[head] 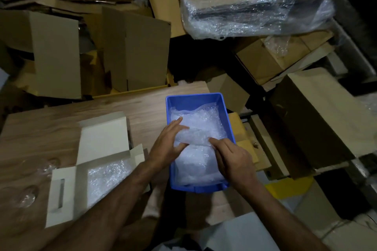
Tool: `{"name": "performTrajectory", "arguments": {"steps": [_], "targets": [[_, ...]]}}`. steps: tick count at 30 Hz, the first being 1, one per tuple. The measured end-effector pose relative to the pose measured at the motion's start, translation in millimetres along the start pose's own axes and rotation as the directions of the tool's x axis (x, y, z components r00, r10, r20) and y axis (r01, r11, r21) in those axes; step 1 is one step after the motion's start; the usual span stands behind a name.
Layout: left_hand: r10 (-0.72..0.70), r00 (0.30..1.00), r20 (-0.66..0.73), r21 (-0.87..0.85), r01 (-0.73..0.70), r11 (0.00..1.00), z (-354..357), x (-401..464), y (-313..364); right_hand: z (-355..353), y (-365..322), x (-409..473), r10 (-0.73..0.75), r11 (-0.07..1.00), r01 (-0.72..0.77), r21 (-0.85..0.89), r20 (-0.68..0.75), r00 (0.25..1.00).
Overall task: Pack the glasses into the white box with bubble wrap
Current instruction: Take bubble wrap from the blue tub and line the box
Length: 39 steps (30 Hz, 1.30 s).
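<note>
Both of your hands are in the blue bin (224, 112), working on the bubble wrap (204, 126) piled there; your left hand (166, 144) has fingers spread flat over a top sheet, thumb tucked under its near edge as if pinching it; your right hand (232, 155) presses fingertips onto the same edge from the 3 o'clock side, though whether it actually pinches the sheet I cannot tell. The white box (67, 187) lies open on the wooden table (51, 128) at about 8 o'clock from your hands, flaps spread, a layer of wrap already lining its floor; its long axis runs roughly from 7 towards 1 o'clock. Two clear glasses (28, 193), faint against the wood, lie beyond the box at 9 o'clock, near the table's left edge; they appear not yet packed. Your left hand is the nearer one to both box and glasses, so the lifted sheet would likely travel leftward across your body.
</note>
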<state>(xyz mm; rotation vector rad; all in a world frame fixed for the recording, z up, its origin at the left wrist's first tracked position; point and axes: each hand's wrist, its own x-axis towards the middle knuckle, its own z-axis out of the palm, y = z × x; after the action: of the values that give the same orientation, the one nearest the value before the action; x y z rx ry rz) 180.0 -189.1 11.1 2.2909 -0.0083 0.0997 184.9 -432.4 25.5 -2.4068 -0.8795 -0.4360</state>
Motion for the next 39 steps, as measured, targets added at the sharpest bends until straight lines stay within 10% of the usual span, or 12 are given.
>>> {"name": "performTrajectory", "arguments": {"steps": [6,10,16,26,32,36,39], "targets": [[0.241,0.97,-0.041,0.042,-0.239,0.97,-24,-8,-9,1,-1,1,0.068,0.997,-0.06,-0.042,0.242,0.968],[0.403,0.915,0.02,0.142,-0.402,0.905,-35,-22,-21,4,-3,9,0.081,0.994,-0.07,-0.089,0.135,0.988],[0.19,0.979,0.074,-0.074,-0.184,0.98,-38,-30,-24,-19,-22,12,0.033,0.994,-0.049,0.1,0.161,0.986],[0.247,0.963,-0.104,-0.065,-0.254,0.965,-115,-58,-7,-35,-74,59,0.062,0.892,-0.072,0.446,0.036,0.997],[-0.119,0.961,-0.251,-0.477,-0.016,0.879,-159,-83,-2,-16,-130,117,0.338,0.528,-0.301,0.794,0.128,0.932],[-0.445,0.802,-0.399,-0.573,0.161,0.803,-168,-91,-2,12,-145,131,0.268,-0.294,-0.69,0.661,0.75,0.605],[-0.572,0.704,-0.421,-0.642,0.214,0.736,-176,-101,-12,30,-162,113,0.175,-0.14,-0.819,0.556,0.828,0.533]]}}
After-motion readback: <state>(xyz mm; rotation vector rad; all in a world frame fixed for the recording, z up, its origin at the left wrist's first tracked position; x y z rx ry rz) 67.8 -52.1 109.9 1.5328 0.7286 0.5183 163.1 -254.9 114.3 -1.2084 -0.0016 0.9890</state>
